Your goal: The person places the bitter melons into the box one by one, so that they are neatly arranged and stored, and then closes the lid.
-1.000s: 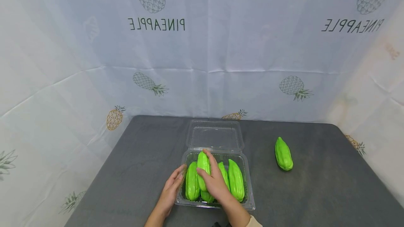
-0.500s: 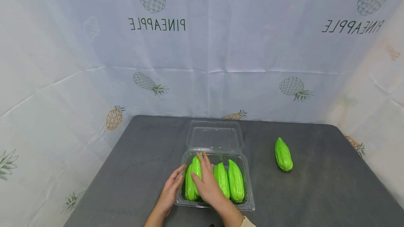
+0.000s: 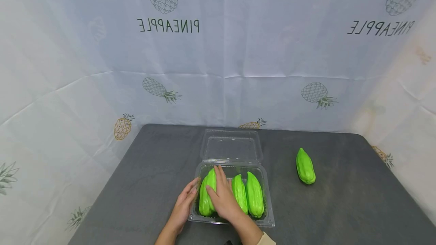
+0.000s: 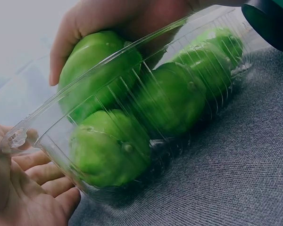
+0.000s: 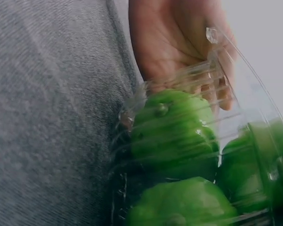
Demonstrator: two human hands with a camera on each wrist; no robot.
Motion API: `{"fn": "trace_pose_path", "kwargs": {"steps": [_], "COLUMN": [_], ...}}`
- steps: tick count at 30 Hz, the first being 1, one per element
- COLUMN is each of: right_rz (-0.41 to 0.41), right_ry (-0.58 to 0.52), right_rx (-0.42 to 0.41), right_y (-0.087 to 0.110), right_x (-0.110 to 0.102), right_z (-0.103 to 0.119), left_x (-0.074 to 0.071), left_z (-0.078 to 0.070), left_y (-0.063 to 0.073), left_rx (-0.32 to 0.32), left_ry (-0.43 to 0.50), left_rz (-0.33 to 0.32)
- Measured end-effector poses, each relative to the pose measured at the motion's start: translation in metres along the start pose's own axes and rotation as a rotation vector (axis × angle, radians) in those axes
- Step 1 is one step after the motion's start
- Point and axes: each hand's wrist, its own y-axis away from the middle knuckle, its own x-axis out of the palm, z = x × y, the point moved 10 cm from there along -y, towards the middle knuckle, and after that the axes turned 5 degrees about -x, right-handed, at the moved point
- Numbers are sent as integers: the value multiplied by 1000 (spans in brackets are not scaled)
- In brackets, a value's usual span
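In the head view my right hand [image 3: 225, 199] holds a long, bright green, ridged gourd [image 3: 211, 180], thumb on its left side. The held gourd leans against the leftmost gourd [image 3: 203, 201] inside a clear plastic clamshell box [image 3: 268, 199]. From the left wrist view, the held gourd [image 4: 94, 70] sits higher than the others, with right-hand fingers wrapped over it. My left hand [image 3: 182, 205] lies along the box's left wall, its fingers loosely extended at the corner. Two more gourds, including the rightmost gourd [image 3: 254, 196], lie at the box's right side. My right hand hides the middle of the box.
The box's lid [image 3: 233, 148] is folded back flat behind it. Another loose green gourd [image 3: 305, 166] lies to the right on the dark grey table [image 3: 340, 199]. A pineapple-print cloth [image 3: 272, 56] hangs behind the table and at its sides.
My right hand has carried the gourd left and down, from over the box's left-centre to against the leftmost gourd. During the last half second it barely moves. My left hand stays put.
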Motion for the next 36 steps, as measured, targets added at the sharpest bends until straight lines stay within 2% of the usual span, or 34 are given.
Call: {"fn": "trace_pose_path", "kwargs": {"steps": [5,15,25,36], "right_rz": [30,92,120,97], "right_ry": [-27,-80,-84,-65], "right_rx": [12,38,29,54], "right_y": [-1,2,7,21], "right_x": [-1,-6,-29,-63], "right_z": [-2,-2,4,5], "left_x": [1,2,1,2], "left_z": [-1,-1,-2,-1], "left_y": [0,0,0,1], "left_rx": [8,-1,16,15], "left_ry": [26,0,31,16], "left_rz": [8,18,21,19]}}
